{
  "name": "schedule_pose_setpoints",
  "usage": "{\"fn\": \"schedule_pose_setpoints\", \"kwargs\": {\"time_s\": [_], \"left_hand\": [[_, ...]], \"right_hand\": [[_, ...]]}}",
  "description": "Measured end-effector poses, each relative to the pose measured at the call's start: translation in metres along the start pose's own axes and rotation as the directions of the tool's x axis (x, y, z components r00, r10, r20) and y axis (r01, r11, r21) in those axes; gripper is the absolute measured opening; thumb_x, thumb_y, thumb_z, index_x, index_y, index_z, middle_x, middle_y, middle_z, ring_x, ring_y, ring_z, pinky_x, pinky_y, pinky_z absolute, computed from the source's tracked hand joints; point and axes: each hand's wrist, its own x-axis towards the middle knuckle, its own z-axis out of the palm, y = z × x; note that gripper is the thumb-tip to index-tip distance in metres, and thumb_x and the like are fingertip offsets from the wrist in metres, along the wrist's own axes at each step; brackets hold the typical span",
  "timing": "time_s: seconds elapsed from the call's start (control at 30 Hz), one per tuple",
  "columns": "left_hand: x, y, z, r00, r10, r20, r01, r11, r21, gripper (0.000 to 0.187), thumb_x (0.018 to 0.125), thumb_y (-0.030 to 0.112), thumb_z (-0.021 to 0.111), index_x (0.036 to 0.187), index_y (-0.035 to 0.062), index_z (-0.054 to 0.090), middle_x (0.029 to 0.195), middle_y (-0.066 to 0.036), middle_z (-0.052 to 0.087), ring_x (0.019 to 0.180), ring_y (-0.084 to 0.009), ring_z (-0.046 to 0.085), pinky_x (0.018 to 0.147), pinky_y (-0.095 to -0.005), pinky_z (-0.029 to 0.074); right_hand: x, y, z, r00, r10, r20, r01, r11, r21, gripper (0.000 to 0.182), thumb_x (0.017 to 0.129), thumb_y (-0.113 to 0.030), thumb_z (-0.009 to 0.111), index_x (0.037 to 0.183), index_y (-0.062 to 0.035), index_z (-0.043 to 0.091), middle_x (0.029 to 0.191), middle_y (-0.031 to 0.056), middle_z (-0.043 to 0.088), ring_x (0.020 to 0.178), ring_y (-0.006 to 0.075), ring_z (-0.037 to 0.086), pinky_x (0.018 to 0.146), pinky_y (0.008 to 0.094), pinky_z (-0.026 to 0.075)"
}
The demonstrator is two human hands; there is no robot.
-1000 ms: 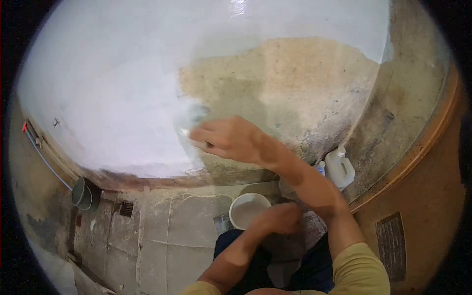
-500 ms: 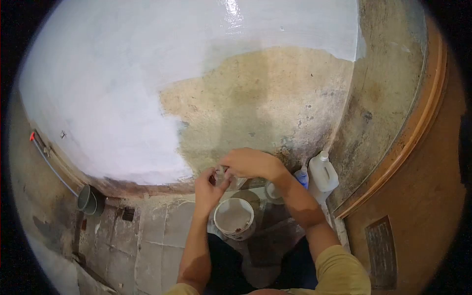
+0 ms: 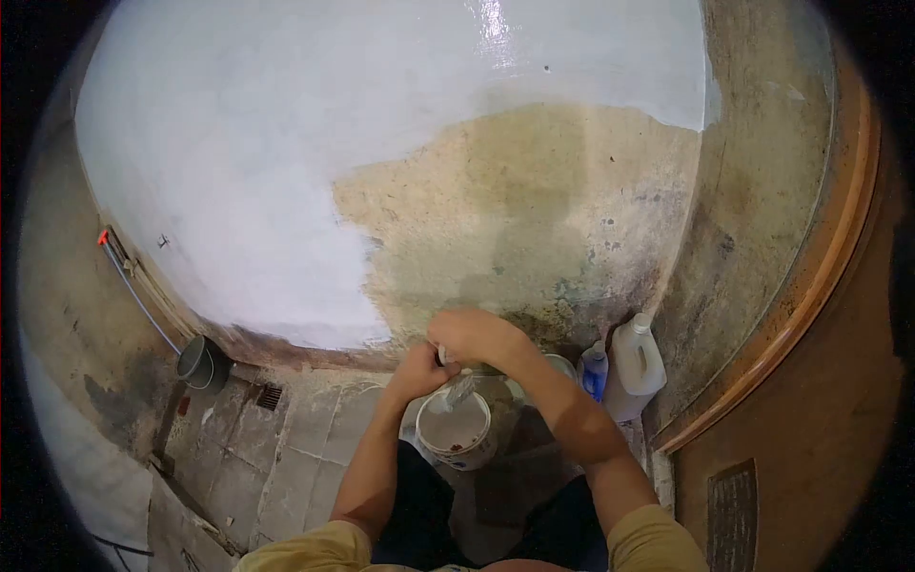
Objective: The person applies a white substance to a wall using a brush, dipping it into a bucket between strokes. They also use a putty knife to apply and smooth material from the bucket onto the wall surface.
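Above a white bucket (image 3: 475, 459) of whitish paint, my two hands meet around a paintbrush (image 3: 461, 390). Its pale, paint-coated head points down over the bucket's far rim. My right hand (image 3: 474, 336) is closed at the top, around the handle. Just below and to the left, my left hand (image 3: 419, 373) is closed by the handle, thumb against the brush. The fingers partly hide the handle. Ahead stands a wall with wet white paint (image 3: 238, 191) on its upper and left parts and a bare, stained beige patch (image 3: 419, 219) lower right.
Right of the bucket stand a blue-liquid bottle (image 3: 595, 372) and a white jug (image 3: 637, 367); a round container (image 3: 562, 364) is partly behind my right arm. At left are a dark bucket (image 3: 202, 362), a blue pole (image 3: 141, 297) and a floor drain (image 3: 270, 396).
The brush head has swung from pointing rightward to pointing down over the bucket. My left hand has closed in toward the right hand. The view has shifted slightly.
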Motion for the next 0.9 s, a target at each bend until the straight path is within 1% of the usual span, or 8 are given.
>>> {"fn": "schedule_pose_setpoints", "kwargs": {"time_s": [0.17, 0.27, 0.33, 0.47, 0.53, 0.67, 0.73, 0.9], "left_hand": [[0.007, -0.019, 0.016, 0.999, 0.037, -0.014, -0.035, 0.994, 0.106, 0.027, 0.073, 0.025, 0.069, 0.081, -0.0004, 0.064, 0.068, -0.022, 0.062, 0.06, -0.0335, 0.062, 0.058, -0.0416, 0.048], [0.014, -0.027, 0.014, 0.986, 0.097, 0.133, -0.112, 0.987, 0.113, 0.029, 0.072, 0.019, 0.071, 0.094, 0.0017, 0.061, 0.073, -0.019, 0.064, 0.071, -0.0339, 0.062, 0.067, -0.0425, 0.048], [0.025, -0.028, 0.016, 0.925, 0.099, 0.366, -0.173, 0.969, 0.175, 0.02, 0.07, 0.022, 0.067, 0.074, 0.003, 0.062, 0.065, -0.019, 0.061, 0.06, -0.0337, 0.059, 0.059, -0.0433, 0.046], [0.043, -0.045, 0.028, 0.768, 0.135, 0.626, -0.274, 0.953, 0.131, 0.018, 0.069, 0.02, 0.067, 0.07, 0.0031, 0.062, 0.064, -0.019, 0.06, 0.06, -0.0335, 0.059, 0.058, -0.043, 0.046], [0.043, -0.054, 0.039, 0.662, -0.082, 0.745, -0.148, 0.96, 0.238, 0.017, 0.069, 0.02, 0.066, 0.069, 0.003, 0.063, 0.064, -0.019, 0.06, 0.059, -0.0316, 0.059, 0.058, -0.0423, 0.046], [0.021, -0.107, 0.069, 0.659, 0.025, 0.752, -0.218, 0.963, 0.159, 0.019, 0.07, 0.021, 0.067, 0.071, 0.0025, 0.064, 0.064, -0.018, 0.061, 0.058, -0.0296, 0.06, 0.058, -0.0421, 0.046], [0.007, -0.127, 0.075, 0.699, -0.008, 0.715, -0.02, 0.999, 0.03, 0.022, 0.073, 0.024, 0.067, 0.074, 0.0022, 0.065, 0.066, -0.018, 0.063, 0.061, -0.0284, 0.061, 0.061, -0.0416, 0.047], [-0.002, -0.137, 0.087, 0.646, -0.072, 0.76, -0.072, 0.985, 0.155, 0.027, 0.075, 0.029, 0.067, 0.081, 0.0028, 0.068, 0.071, -0.018, 0.066, 0.068, -0.0293, 0.064, 0.065, -0.0415, 0.049]], "right_hand": [[-0.006, 0.009, -0.005, 0.999, 0.043, 0.02, -0.044, 0.998, 0.047, 0.016, 0.076, -0.017, 0.06, 0.08, -0.0051, 0.068, 0.082, 0.0179, 0.066, 0.079, 0.0378, 0.063, 0.068, 0.0459, 0.05], [-0.014, 0.007, -0.022, 0.997, 0.002, -0.081, 0.003, 0.997, 0.073, 0.017, 0.079, -0.02, 0.058, 0.08, -0.0047, 0.066, 0.081, 0.0171, 0.065, 0.08, 0.0372, 0.062, 0.07, 0.0458, 0.049], [-0.022, 0.007, -0.037, 0.988, -0.001, -0.157, 0.01, 0.998, 0.061, 0.018, 0.08, -0.021, 0.058, 0.08, -0.0042, 0.065, 0.082, 0.0167, 0.065, 0.081, 0.0366, 0.062, 0.072, 0.0458, 0.049], [-0.043, -0.002, -0.083, 0.957, 0.066, -0.282, -0.033, 0.992, 0.123, 0.02, 0.082, -0.022, 0.059, 0.08, -0.003, 0.064, 0.082, 0.016, 0.064, 0.084, 0.035, 0.061, 0.076, 0.0444, 0.048], [-0.051, -0.003, -0.097, 0.944, 0.065, -0.322, -0.019, 0.989, 0.144, 0.02, 0.082, -0.022, 0.061, 0.082, -0.0027, 0.065, 0.083, 0.016, 0.065, 0.084, 0.0349, 0.061, 0.075, 0.0441, 0.048], [-0.067, 0.002, -0.113, 0.917, 0.091, -0.389, -0.033, 0.987, 0.154, 0.022, 0.083, -0.023, 0.064, 0.087, -0.002, 0.066, 0.085, 0.0167, 0.065, 0.081, 0.0351, 0.061, 0.073, 0.0418, 0.048], [-0.07, 0.006, -0.119, 0.916, 0.123, -0.381, -0.064, 0.984, 0.164, 0.023, 0.084, -0.024, 0.064, 0.087, -0.0016, 0.067, 0.084, 0.0166, 0.065, 0.079, 0.0348, 0.061, 0.072, 0.0409, 0.048], [-0.077, 0.019, -0.12, 0.924, 0.159, -0.348, -0.108, 0.981, 0.163, 0.023, 0.084, -0.026, 0.064, 0.085, -0.0032, 0.066, 0.083, 0.0171, 0.065, 0.081, 0.037, 0.062, 0.073, 0.0432, 0.049]]}}
